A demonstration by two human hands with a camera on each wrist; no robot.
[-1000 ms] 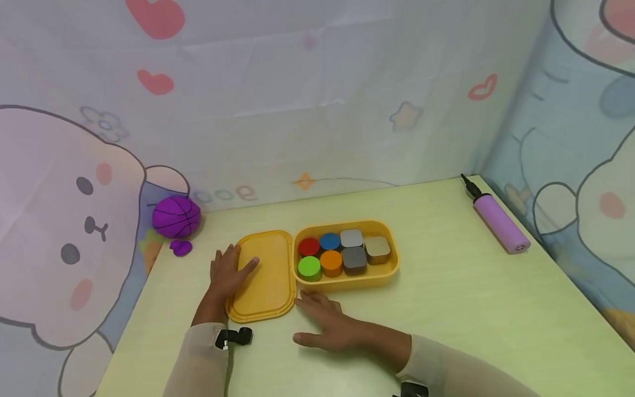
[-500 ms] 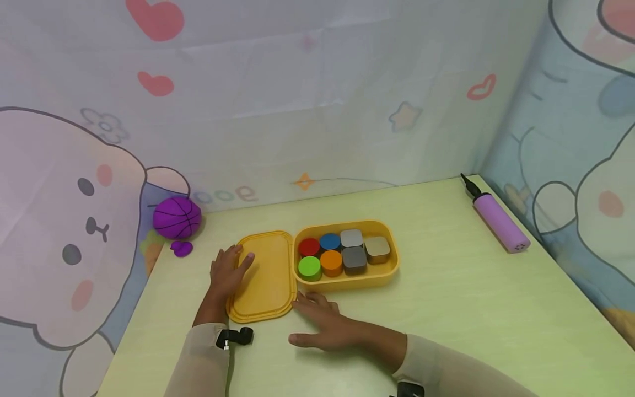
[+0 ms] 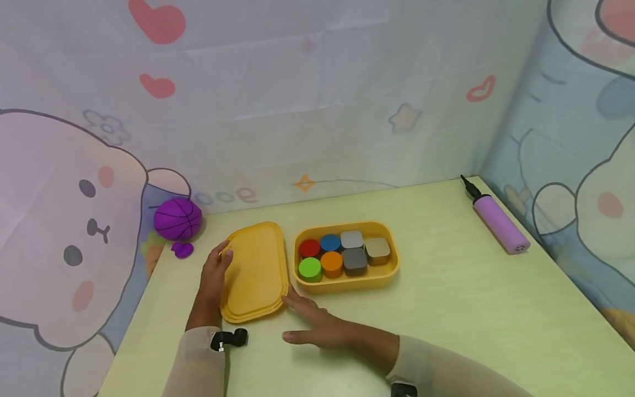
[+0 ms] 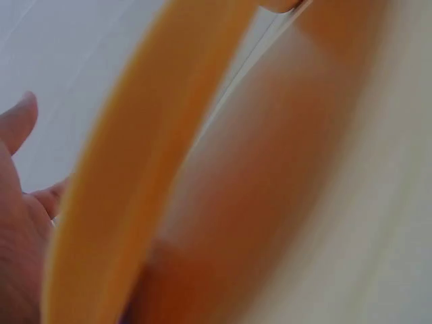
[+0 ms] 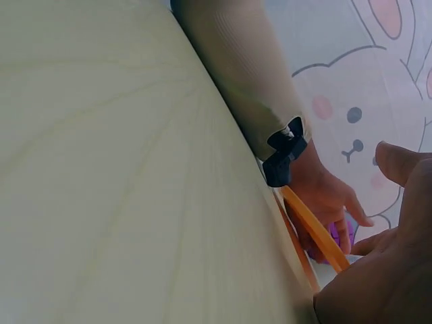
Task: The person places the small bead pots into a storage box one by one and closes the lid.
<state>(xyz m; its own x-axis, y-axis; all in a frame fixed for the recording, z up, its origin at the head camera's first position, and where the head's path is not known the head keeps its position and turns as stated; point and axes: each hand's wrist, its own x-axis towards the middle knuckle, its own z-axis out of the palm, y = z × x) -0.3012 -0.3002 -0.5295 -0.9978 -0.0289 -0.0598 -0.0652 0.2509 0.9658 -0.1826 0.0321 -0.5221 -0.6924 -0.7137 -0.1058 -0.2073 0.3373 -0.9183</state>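
Observation:
A yellow lid [image 3: 255, 270] is raised a little off the table between my two hands. My left hand [image 3: 212, 278] is at its left edge, with straight fingers and the thumb spread apart. At the lower right edge, the straight fingers of my right hand [image 3: 322, 325] touch the lid, and the thumb stands away. Close up in the left wrist view, the lid's side [image 4: 135, 155] looks blurred. Right of the lid stands a yellow box [image 3: 317, 286] holding several round and square pieces, among them a red piece [image 3: 310, 248], a green piece [image 3: 310, 269] and a dark grey piece [image 3: 354, 260].
A purple ball [image 3: 177, 219] and a small purple duck-shaped toy [image 3: 183, 250] lie at the table's back left. On the right lies a lilac hand pump [image 3: 501, 223] with a black nozzle. A printed cloth [image 3: 278, 110] hangs behind the pale table [image 3: 446, 298].
The lid has come up off the table and shifted left, away from the box. My left hand has turned onto its side at the lid's edge; my right hand has moved slightly left.

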